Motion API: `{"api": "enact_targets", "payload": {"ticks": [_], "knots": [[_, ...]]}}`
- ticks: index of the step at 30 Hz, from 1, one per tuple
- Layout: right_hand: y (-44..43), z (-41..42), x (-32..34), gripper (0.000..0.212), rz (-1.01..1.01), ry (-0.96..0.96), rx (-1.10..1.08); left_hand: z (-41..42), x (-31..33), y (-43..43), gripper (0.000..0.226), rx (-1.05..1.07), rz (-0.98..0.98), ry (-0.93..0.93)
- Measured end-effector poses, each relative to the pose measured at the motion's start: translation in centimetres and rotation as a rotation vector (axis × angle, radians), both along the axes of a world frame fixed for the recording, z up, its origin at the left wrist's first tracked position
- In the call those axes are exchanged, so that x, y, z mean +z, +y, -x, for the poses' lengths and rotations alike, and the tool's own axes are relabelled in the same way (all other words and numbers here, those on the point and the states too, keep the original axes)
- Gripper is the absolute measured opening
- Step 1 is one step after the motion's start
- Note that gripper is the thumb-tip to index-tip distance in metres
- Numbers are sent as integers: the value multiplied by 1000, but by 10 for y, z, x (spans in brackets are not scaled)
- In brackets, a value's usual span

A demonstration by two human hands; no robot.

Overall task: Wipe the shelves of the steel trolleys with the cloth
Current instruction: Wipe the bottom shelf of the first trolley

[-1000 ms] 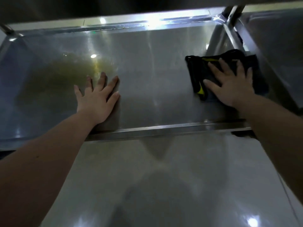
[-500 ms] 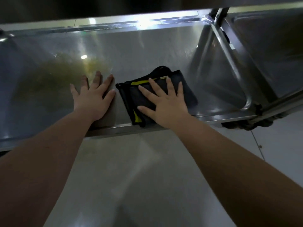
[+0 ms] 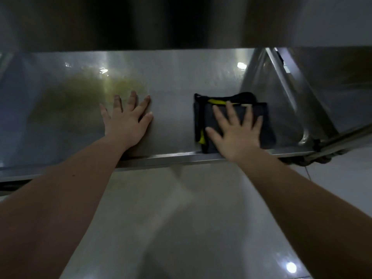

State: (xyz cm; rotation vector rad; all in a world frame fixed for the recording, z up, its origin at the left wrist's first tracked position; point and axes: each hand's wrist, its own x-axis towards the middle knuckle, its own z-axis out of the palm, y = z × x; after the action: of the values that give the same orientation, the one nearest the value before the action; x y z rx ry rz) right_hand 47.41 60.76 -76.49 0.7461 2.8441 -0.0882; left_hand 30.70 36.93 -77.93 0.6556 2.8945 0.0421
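Where the glossy floor [image 3: 161, 228] fills the bottom of the view, we see two bare forearms reaching over it to the front rim of the steel shelf [image 3: 171, 158]. Left hand [image 3: 126, 125] lies palm-down on bare steel just past the rim, with straight, spread fingers [image 3: 132, 101] holding nothing. Right hand [image 3: 235, 135] lies flat on the cloth [image 3: 268, 125], also with straight, spread fingers, pressing rather than gripping. The cloth is dark and folded, with yellow trim at its left and far edges. It sits on the shelf's right half, its near edge at the front rim, with bare steel between it and the left hand. Past the left fingertips we note a yellowish smear [image 3: 86, 93] on the steel, with light glints at its far side. Right of the cloth a steel upright [image 3: 279, 77] rises by the shelf's corner, with more steel beyond it, blurred. Above everything is the dark underside of an upper shelf [image 3: 161, 23].
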Motion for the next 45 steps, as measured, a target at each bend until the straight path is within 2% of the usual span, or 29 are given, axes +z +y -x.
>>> {"api": "enact_targets", "payload": {"ticks": [2,6,8,11,13,15,17,19,23,28,30,34,39,42,43,45], "knots": [[-63,26,0,71,40,-6,106,4,5,-3,51,11,-60,-65],[-151,53,2,71,123,-32,225,3,20,-14,48,42,-387,-112],[-148,49,4,70,166,26,226,-9,24,-13,51,31,-445,-110],[-97,26,3,67,104,169,51,-38,25,-6,57,90,-500,-206],[-62,12,1,63,128,172,-76,-59,21,3,60,9,-330,-40],[-49,6,-6,62,138,108,-100,-77,19,19,60,-146,-170,101],[-51,7,-12,62,110,69,-80,-92,16,38,61,-202,-99,57],[-50,8,-13,63,125,66,-64,-101,10,50,69,-146,-61,-25],[-43,7,-11,61,159,55,-35,-86,2,42,77,-119,-70,-31],[-43,7,-11,60,75,-13,26,-15,3,-17,78,15,-46,-12],[-44,9,-11,61,56,-40,20,-3,6,-36,75,-3,-1,-28],[-48,10,-11,61,53,-69,-4,-24,10,-50,72,-93,24,-85],[-50,7,-7,62,46,-58,1,-45,12,-71,80,-137,34,-104],[-56,8,1,63,-44,-103,31,-47,10,-70,78,-129,13,-75],[-61,12,5,61,-50,-70,63,-47,8,-70,77,-124,5,-58],[-73,26,14,44,51,127,151,-48,6,-70,75,-121,-9,-35]]}}
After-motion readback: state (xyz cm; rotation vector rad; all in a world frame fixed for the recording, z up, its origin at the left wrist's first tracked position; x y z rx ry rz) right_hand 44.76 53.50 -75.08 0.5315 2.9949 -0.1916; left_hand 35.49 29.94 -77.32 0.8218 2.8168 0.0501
